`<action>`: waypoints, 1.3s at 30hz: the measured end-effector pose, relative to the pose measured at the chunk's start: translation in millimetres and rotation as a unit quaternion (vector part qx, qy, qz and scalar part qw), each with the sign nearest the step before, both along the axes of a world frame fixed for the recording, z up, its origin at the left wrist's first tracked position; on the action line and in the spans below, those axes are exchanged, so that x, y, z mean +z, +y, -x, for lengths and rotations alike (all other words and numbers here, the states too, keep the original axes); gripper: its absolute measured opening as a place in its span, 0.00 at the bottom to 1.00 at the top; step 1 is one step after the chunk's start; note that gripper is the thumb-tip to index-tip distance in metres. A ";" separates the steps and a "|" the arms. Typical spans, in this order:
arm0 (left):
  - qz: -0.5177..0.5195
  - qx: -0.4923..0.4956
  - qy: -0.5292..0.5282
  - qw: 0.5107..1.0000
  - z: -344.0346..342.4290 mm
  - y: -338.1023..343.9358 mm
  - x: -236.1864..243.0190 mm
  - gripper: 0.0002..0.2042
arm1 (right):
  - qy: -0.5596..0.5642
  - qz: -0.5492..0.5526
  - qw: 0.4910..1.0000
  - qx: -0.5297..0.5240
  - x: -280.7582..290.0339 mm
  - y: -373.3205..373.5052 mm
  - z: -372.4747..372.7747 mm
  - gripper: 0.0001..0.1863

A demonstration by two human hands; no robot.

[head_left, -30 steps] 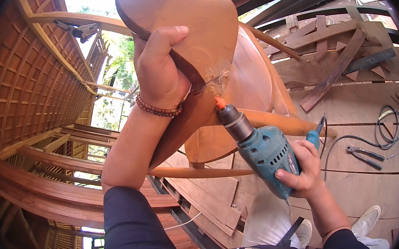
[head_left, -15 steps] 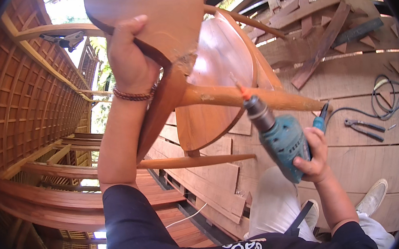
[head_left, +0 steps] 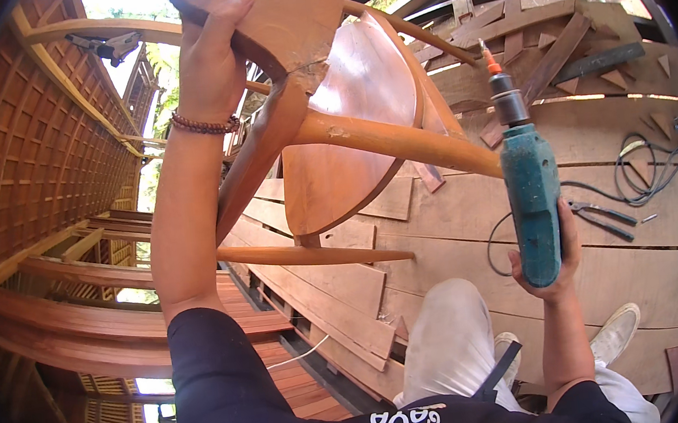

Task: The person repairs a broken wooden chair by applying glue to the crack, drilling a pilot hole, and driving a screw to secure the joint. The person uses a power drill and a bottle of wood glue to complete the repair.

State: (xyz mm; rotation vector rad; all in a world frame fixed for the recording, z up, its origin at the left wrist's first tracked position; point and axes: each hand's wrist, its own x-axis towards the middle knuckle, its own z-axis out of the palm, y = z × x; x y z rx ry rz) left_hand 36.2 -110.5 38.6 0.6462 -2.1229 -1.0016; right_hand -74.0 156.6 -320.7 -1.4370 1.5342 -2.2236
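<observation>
Chair hangs at 12 o'clock, the left hand wrapped tight round its backrest edge. Drilling looks paused: the right hand, closed on the drill, holds it bit-up at 3 o'clock, clear of the leg. Re-aiming needs room; open floor lies right, lattice wall crowds 9 o'clock.

Single head-worn fisheye, looking down, close-up

Sunlit plank floor, lattice wall
</observation>
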 end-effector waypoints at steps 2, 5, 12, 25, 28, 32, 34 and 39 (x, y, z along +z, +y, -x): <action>0.025 0.027 -0.047 0.998 3.7 12.1 8.3 0.18 | -0.002 0.024 1.000 0.015 10.7 -1.8 6.5 0.46; 0.045 0.092 -0.105 0.989 -3.8 41.5 16.5 0.24 | -0.005 0.045 0.998 0.052 9.2 -3.1 15.1 0.46; 0.356 0.187 -0.192 0.895 -52.9 102.6 -14.3 0.20 | 0.082 0.113 0.989 0.050 42.2 -18.4 22.2 0.45; 0.099 0.162 -0.321 0.928 -56.3 99.4 -15.1 0.23 | 0.124 0.128 0.983 0.044 61.8 -44.8 -20.8 0.32; 0.166 0.162 -0.357 0.905 -61.3 97.7 -18.5 0.25 | 0.129 0.129 0.982 0.045 63.6 -51.9 -24.9 0.32; 0.203 0.182 -0.392 0.879 -53.6 104.4 -16.0 0.24 | 0.130 0.131 0.982 0.046 62.8 -60.6 -30.7 0.32; 0.207 0.188 -0.397 0.874 -50.2 106.8 -17.2 0.23 | 0.137 0.127 0.981 0.045 62.2 -63.6 -31.8 0.31; 0.218 0.189 -0.384 0.877 -49.1 105.8 -19.7 0.23 | 0.131 0.123 0.983 0.046 62.8 -69.7 -37.0 0.31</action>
